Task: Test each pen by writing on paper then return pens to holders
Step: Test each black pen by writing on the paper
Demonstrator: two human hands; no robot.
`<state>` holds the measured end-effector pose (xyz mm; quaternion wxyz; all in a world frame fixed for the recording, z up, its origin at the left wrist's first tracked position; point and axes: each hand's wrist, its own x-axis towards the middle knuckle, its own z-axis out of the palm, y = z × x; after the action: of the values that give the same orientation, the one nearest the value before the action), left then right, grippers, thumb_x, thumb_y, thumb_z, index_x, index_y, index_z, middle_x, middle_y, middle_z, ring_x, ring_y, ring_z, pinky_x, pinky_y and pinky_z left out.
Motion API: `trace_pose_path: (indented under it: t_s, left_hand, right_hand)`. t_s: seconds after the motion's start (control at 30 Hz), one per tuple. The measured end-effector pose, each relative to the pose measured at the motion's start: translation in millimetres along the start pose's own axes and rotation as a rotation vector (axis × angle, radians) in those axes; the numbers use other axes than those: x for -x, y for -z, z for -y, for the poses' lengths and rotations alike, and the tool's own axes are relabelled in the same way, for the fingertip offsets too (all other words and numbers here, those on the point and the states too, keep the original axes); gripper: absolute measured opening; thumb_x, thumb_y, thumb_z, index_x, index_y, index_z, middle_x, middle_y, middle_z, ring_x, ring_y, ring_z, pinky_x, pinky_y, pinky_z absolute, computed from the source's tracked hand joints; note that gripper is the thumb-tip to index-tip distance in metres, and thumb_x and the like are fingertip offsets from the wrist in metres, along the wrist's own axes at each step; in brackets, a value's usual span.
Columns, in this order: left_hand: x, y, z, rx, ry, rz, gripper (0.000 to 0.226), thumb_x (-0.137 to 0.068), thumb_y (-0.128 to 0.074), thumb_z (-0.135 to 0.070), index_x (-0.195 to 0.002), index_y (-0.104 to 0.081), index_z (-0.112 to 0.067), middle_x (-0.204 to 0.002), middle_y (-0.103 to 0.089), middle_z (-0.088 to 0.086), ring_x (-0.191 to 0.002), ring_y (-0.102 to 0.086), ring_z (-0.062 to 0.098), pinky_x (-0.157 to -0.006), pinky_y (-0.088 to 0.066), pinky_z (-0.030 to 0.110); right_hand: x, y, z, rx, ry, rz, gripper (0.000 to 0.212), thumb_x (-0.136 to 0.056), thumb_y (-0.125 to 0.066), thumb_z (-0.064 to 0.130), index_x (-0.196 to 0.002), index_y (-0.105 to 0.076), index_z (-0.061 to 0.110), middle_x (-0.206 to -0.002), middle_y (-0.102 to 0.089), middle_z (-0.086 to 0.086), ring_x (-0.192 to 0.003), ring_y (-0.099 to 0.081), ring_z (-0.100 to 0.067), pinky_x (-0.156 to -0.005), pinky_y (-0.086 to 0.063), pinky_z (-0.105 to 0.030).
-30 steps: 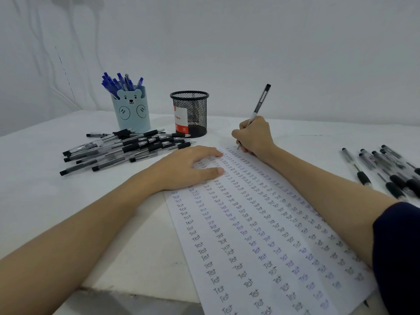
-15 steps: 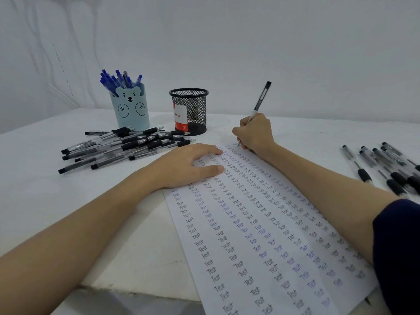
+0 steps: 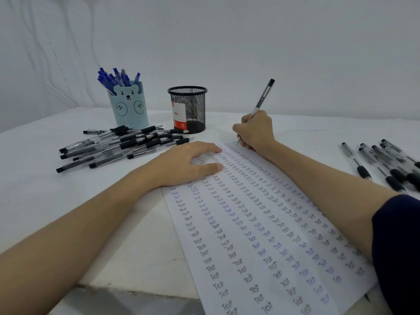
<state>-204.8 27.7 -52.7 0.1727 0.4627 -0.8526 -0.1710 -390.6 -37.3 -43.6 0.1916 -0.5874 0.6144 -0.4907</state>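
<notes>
The pen (image 3: 261,101) under test is held in the right hand (image 3: 255,130) at the far end of the paper (image 3: 261,235), near one o'clock in the view, with its tip set down on the top edge of the sheet. Against the frames of a second and half a second ago, little is changed: the pen is kept at the same slant, capped end toward one o'clock, and the hand is shifted only slightly over the last column of writing. From this it is judged that one more "Test" word is being finished, so this pen is not yet ready to be returned.

The right fingers are curled tightly round the lower barrel in a writing pinch, with the heel of the hand resting on the sheet. The left hand (image 3: 188,163) is laid flat at the paper's left edge, fingers straight and together, thumb spread, pressing the sheet still.

A pile of black pens (image 3: 122,145) lies at ten o'clock, just before the bear holder (image 3: 128,108) filled with blue pens and beside the mesh holder (image 3: 188,109), in which no pens are seen. More black pens (image 3: 386,164) lie at three o'clock.
</notes>
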Motion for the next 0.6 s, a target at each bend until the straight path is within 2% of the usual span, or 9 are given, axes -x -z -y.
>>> trace_pose_path:
  t_s: [0.1,0.2,0.4,0.6]
  left_hand:
    - [0.9,0.4,-1.2,0.01,0.005,0.001,0.062,-0.073,-0.044,-0.067,-0.13,-0.045,-0.045,-0.142,-0.039,-0.024,-0.131,-0.032,-0.002,-0.104,-0.021,0.018]
    - [0.7,0.4,-0.6,0.003,0.009,0.002,0.054,-0.08,-0.048,-0.063,-0.131,-0.044,-0.045,-0.142,-0.038,-0.024,-0.131,-0.031,-0.001,-0.104,-0.021,0.017]
    - [0.3,0.8,-1.0,-0.006,0.004,0.002,0.051,-0.083,-0.049,-0.058,-0.132,-0.044,-0.043,-0.143,-0.038,-0.022,-0.131,-0.031,-0.001,-0.102,-0.02,0.017]
    - [-0.4,0.1,0.1,-0.01,-0.004,0.0,0.053,-0.082,-0.047,-0.06,-0.132,-0.044,-0.043,-0.143,-0.038,-0.022,-0.132,-0.032,0.0,-0.102,-0.021,0.018]
  right_hand:
    - [-0.4,-1.0,-0.3,0.024,0.028,0.008,0.034,-0.067,-0.045,-0.007,-0.046,-0.028,0.013,-0.058,-0.046,-0.014,-0.031,-0.045,-0.017,-0.031,-0.026,-0.013]
    - [-0.8,0.0,-0.3,0.027,0.017,-0.004,0.034,-0.068,-0.045,-0.006,-0.047,-0.028,0.014,-0.06,-0.045,-0.013,-0.028,-0.043,-0.013,-0.031,-0.025,-0.013]
    - [-0.3,-0.3,0.4,0.032,0.025,-0.006,0.035,-0.069,-0.047,-0.006,-0.045,-0.029,0.013,-0.057,-0.046,-0.014,-0.039,-0.047,-0.024,-0.031,-0.027,-0.014]
    - [5.3,2.0,3.7,-0.043,0.01,0.056,0.038,-0.071,-0.052,-0.003,-0.041,-0.033,0.012,-0.048,-0.051,-0.01,-0.033,-0.045,-0.015,-0.033,-0.031,-0.014]
